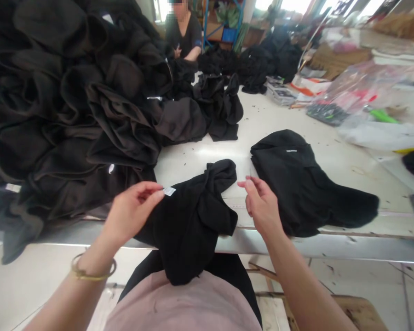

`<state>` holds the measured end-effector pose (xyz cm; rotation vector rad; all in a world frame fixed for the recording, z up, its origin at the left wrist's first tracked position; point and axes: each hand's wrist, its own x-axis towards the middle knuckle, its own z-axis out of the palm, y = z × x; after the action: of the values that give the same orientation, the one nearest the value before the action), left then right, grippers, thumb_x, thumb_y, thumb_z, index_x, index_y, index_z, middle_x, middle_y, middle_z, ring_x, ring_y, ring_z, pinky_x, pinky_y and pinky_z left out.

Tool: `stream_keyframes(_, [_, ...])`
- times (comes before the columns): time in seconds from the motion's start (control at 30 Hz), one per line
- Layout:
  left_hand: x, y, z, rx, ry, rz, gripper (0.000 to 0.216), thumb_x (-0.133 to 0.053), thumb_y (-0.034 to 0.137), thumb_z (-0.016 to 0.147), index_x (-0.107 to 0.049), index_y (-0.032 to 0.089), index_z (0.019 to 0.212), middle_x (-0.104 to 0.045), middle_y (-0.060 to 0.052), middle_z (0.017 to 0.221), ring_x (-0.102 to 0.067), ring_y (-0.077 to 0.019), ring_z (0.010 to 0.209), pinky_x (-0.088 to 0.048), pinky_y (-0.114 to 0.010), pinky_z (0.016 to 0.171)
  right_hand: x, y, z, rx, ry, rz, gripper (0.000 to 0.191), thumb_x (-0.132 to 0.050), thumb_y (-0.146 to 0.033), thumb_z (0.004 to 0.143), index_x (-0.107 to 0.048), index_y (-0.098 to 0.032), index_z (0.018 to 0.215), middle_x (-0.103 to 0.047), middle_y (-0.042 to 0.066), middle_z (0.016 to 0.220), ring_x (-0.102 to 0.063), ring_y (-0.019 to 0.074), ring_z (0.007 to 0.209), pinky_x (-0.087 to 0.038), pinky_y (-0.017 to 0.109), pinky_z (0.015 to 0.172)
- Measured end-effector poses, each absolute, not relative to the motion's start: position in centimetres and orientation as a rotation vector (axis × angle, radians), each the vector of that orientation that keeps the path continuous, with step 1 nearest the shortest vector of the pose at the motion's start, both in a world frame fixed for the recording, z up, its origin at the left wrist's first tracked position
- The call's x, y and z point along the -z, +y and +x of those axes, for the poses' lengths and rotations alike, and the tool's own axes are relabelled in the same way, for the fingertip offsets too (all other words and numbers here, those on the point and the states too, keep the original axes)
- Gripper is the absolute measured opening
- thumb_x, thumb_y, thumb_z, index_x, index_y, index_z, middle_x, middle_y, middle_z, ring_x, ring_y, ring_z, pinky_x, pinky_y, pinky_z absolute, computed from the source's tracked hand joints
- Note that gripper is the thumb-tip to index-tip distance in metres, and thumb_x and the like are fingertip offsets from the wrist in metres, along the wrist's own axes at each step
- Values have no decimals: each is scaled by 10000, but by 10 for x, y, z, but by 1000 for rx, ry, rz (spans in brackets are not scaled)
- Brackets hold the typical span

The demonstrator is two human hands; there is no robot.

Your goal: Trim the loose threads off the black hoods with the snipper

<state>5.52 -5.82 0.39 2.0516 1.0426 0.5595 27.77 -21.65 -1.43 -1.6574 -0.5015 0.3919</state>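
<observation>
My left hand [133, 209] pinches the edge of a black garment [189, 220] right by its small white label [169, 191]. The garment lies crumpled over the table's front edge and hangs down to my lap. My right hand [261, 202] is raised to the right of it, apart from the cloth, with its fingers curled and pressed together. Whether anything small is inside those fingers is hidden. Beside that hand a second black garment [290, 184], bearing a small pale tag, lies spread out on the white table [207, 154].
A high heap of black garments [72, 105] covers the left side. Another person [184, 34] stands behind it. Plastic bags [359, 87] and a stack of printed packets [279, 90] lie at the back right. A wooden stool [355, 312] is below the table on the right.
</observation>
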Motion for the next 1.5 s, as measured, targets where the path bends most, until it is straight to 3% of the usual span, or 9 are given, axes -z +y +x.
stream_keyframes(0.1, [10,-86,85,-556,881,2121,281,-605,437,727,-645,222,904,-631,-38,816,-550,-176,711,-407,-284,676,15,-231,248,-596,-644,-1686,337,-466,-449,832,-523,-166,1006,-617,6,742,-421,55,396,-354,195,384])
stream_keyframes(0.17, [17,-98,104,-563,874,2183,287,-625,420,712,-650,221,917,-632,-46,841,-550,-192,739,-399,-299,692,16,-236,236,-615,-818,-1759,309,-465,-416,844,-523,-172,1023,-623,11,738,-549,109,556,-438,227,534])
stream_keyframes(0.3, [28,-102,125,-477,873,2046,199,-566,330,764,-656,205,889,-642,-37,852,-560,-190,798,-407,-303,737,22,-234,230,-455,-1113,-1992,280,-446,-363,860,-529,-168,1043,-647,59,859,-606,192,787,-449,303,705])
stream_keyframes(0.43, [31,-101,124,-328,737,1344,258,-614,362,730,-639,171,901,-631,-5,735,-530,-109,610,-403,-234,594,26,-229,231,-335,-1257,-2107,289,-414,-346,876,-521,-152,1063,-657,84,907,-619,225,811,-454,325,709])
stream_keyframes(0.53, [28,-103,119,-304,686,1129,276,-673,326,680,-643,161,898,-614,13,695,-495,-76,572,-378,-208,569,26,-225,229,-250,-1337,-2157,288,-409,-336,884,-511,-147,1076,-658,93,956,-628,231,832,-460,317,694])
stream_keyframes(0.73, [23,-108,120,-317,630,1196,177,-651,276,699,-647,155,828,-625,7,755,-508,-82,630,-393,-200,605,23,-219,226,-123,-1471,-2294,289,-410,-336,895,-506,-159,1102,-658,94,997,-643,228,822,-451,281,627])
stream_keyframes(0.93, [24,-107,119,-291,662,1150,216,-664,279,688,-635,165,869,-613,23,718,-490,-74,590,-386,-203,589,16,-221,232,-172,-1392,-2256,222,-388,-290,903,-545,-157,987,-674,76,859,-637,217,757,-438,282,635])
stream_keyframes(1.1, [26,-106,118,-303,649,1193,235,-658,292,692,-646,161,887,-625,10,755,-488,-77,608,-377,-206,601,12,-225,232,-232,-1431,-2219,235,-433,-311,882,-517,-158,1040,-664,73,887,-632,226,772,-436,292,641])
stream_keyframes(1.5, [28,-106,118,-264,652,1129,223,-649,266,692,-641,164,890,-598,15,705,-470,-73,585,-362,-217,599,20,-225,231,-165,-1507,-2212,217,-375,-283,902,-547,-158,946,-665,74,832,-633,218,726,-422,282,609])
